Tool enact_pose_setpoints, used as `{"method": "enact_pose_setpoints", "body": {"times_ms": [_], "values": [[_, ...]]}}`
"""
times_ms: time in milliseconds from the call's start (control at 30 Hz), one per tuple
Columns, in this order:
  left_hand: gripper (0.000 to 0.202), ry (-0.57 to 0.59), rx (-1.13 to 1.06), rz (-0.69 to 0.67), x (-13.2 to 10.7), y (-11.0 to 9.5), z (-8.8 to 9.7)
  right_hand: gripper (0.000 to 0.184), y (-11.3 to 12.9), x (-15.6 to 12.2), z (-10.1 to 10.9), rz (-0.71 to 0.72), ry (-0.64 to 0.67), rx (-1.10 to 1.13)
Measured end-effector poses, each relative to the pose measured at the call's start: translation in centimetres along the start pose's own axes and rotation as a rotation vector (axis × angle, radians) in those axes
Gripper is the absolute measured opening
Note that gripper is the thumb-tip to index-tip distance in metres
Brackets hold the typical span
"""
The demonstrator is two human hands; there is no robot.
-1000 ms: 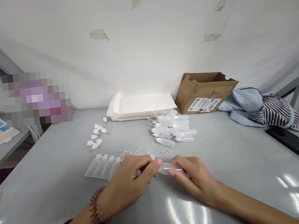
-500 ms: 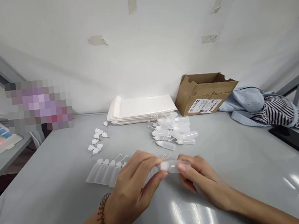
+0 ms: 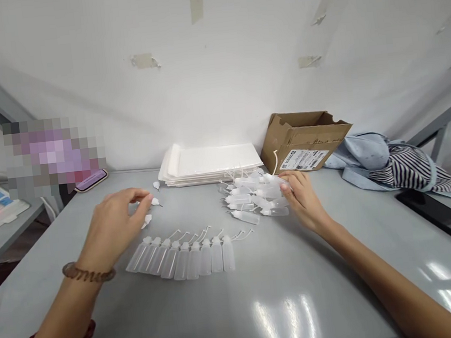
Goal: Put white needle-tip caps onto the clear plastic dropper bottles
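Note:
My right hand (image 3: 303, 198) is at the right side of a pile of clear squeeze bottles (image 3: 244, 218) with needle tips. Its thumb and fingers close round the end of one squeeze bottle (image 3: 270, 179) at the top of the pile; a thin white strap sticks up there. My left hand (image 3: 120, 223) hovers over small white needle caps (image 3: 147, 221), partly covering them. Its thumb and forefinger meet beside one needle cap (image 3: 155, 201); what lies between them is hidden. Between the hands, nearer me, a row of squeeze bottles (image 3: 182, 262) lies side by side, their straps pointing up and right.
White padded envelopes (image 3: 220, 161) are stacked against the wall. Right of them is an open cardboard box (image 3: 314, 135), then a bundle of striped and blue cloth (image 3: 406, 166) and a black phone-like slab (image 3: 444, 224). A phone (image 3: 92, 180) lies at the back left.
My hands have parted. The right hand has carried the squeeze bottle from the middle to the pile at the back; the left hand has moved left to the needle caps, uncovering the row.

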State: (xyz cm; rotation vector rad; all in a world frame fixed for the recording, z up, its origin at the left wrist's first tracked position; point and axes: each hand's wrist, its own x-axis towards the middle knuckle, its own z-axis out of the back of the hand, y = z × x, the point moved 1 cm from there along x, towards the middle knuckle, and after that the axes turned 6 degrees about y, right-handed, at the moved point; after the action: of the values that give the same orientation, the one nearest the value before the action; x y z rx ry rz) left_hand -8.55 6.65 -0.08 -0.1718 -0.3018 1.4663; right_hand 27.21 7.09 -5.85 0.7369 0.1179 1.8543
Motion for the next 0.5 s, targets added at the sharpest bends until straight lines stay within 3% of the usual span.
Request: {"method": "enact_pose_setpoints", "body": {"times_ms": [67, 200, 367, 500], "values": [[0.033, 0.08, 0.078, 0.041, 0.4, 1.2, 0.3, 0.035, 0.0, -0.1, -0.2, -0.004, 0.007, 0.008], [0.031, 0.118, 0.106, 0.098, 0.9, 2.7, 0.0, 0.035, 0.0, -0.2, -0.1, -0.023, 0.008, 0.043], [0.029, 0.171, 0.1, 0.129, 0.9, 2.9, -0.9, 0.033, 0.2, -0.2, 0.5, -0.066, -0.048, 0.067], [0.035, 0.244, 0.085, 0.098, 0.8, 2.6, -1.5, 0.03, 1.3, -0.5, 0.9, -0.049, -0.175, 0.033]]}}
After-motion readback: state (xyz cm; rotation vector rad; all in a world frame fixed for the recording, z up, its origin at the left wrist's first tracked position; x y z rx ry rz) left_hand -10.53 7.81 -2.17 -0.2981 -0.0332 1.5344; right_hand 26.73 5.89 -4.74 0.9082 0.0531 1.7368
